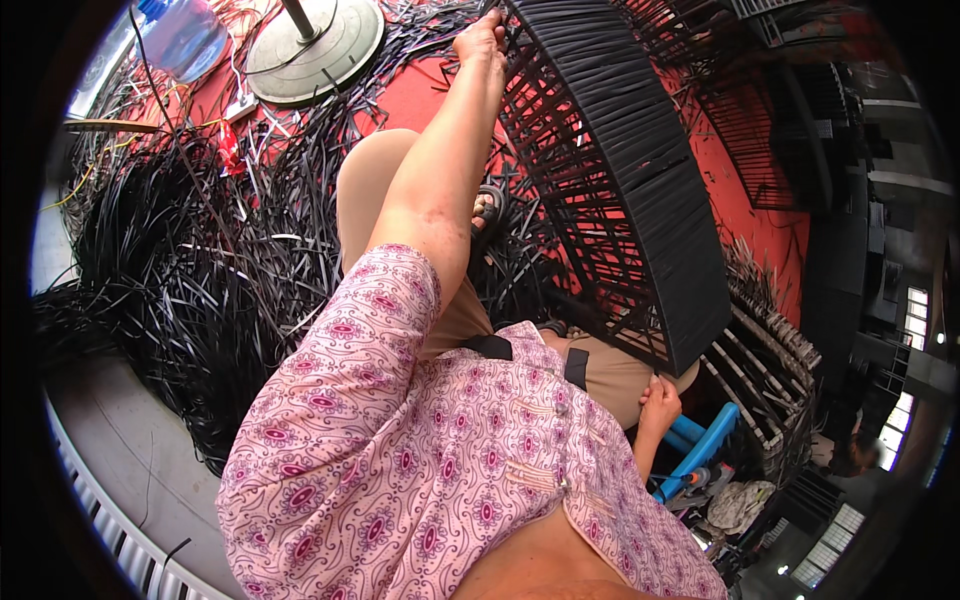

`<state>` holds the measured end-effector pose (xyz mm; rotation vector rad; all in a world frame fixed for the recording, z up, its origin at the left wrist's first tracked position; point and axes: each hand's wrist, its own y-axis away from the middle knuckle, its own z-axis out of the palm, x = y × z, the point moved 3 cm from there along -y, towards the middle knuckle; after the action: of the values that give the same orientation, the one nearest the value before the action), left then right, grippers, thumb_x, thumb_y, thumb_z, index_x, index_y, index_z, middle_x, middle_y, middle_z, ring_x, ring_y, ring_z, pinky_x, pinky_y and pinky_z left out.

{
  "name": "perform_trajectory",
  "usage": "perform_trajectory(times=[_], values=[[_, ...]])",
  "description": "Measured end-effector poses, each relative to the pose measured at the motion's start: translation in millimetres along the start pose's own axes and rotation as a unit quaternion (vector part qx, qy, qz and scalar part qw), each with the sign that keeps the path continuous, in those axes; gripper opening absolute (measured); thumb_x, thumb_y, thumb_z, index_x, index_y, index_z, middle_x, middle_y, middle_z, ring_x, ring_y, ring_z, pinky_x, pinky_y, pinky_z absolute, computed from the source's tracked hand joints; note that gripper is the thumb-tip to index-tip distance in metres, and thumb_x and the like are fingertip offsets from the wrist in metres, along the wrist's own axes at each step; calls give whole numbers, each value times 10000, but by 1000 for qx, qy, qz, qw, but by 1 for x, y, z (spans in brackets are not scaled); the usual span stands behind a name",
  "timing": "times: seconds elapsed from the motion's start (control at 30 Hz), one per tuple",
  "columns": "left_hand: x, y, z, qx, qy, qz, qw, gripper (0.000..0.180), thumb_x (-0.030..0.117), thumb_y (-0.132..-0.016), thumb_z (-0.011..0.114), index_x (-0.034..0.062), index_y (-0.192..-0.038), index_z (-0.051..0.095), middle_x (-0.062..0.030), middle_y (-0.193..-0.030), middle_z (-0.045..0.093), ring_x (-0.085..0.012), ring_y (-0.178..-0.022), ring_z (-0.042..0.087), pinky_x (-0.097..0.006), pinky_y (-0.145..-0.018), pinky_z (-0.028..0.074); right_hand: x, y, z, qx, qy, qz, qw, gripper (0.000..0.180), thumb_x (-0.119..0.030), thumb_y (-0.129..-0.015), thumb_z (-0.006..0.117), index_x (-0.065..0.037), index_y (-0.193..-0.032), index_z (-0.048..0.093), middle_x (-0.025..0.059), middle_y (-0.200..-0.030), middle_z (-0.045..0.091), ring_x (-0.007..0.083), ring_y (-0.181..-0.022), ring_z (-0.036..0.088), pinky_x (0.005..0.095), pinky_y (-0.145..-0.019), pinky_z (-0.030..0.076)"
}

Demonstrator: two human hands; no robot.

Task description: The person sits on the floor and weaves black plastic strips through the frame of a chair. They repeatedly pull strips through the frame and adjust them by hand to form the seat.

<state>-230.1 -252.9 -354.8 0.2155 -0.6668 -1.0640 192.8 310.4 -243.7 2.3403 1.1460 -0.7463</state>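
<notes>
A large black woven panel on a metal frame (620, 180) leans across my lap, partly filled with flat black strips. My left hand (483, 40) reaches far out at the top and grips the panel's far edge. Down by my knee, my right hand (660, 398) is closed on a thin black strip at the panel's near lower corner. My pink patterned sleeve and tan trousers fill the middle of the view.
A big tangle of loose black strips (190, 260) covers the red floor (420, 95) on my left. A round fan base (315, 40) and a clear water bottle (185, 35) stand beyond it. More woven frames (765, 365) and a blue plastic piece (705, 450) sit at right.
</notes>
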Motion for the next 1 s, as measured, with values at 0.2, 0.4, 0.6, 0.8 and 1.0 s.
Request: perform_trajectory(times=[0.2,0.4,0.6,0.8,1.0], values=[[-6,-2,-5,-22,90,-40,995,123,93,-891,788,65,-984,712,-20,-851,744,-119,-702,698,-281,-612,575,-13,4,7,15,0,-10,1000,236,-157,-957,703,59,-1044,744,45,-699,644,88,-547,559,249,-499,460],[-4,-4,-6,-3,103,-95,990,79,52,-895,761,53,-928,690,-29,-821,720,-131,-704,708,-305,-596,580,-14,1,11,27,-24,-6,999,222,-159,-955,705,56,-1000,743,52,-689,650,94,-543,572,258,-500,465],[3,-3,-8,16,107,-80,991,104,34,-892,761,43,-916,660,-38,-812,709,-156,-714,720,-316,-604,612,-23,7,18,35,-13,-12,999,211,-170,-958,706,38,-928,729,40,-663,642,90,-522,564,258,-476,455],[14,-1,-3,42,66,-26,997,158,159,-953,707,51,-1039,630,-99,-940,696,-213,-751,706,-342,-609,586,-21,7,22,51,-41,-15,998,199,-168,-963,697,25,-924,729,39,-659,640,87,-521,563,258,-465,444],[27,5,22,25,-134,33,990,230,202,-908,790,90,-1093,712,-33,-800,656,-147,-612,569,-325,-523,461,-25,8,28,73,-49,-24,996,198,-152,-970,681,22,-878,707,41,-653,627,92,-511,534,275,-470,425]])
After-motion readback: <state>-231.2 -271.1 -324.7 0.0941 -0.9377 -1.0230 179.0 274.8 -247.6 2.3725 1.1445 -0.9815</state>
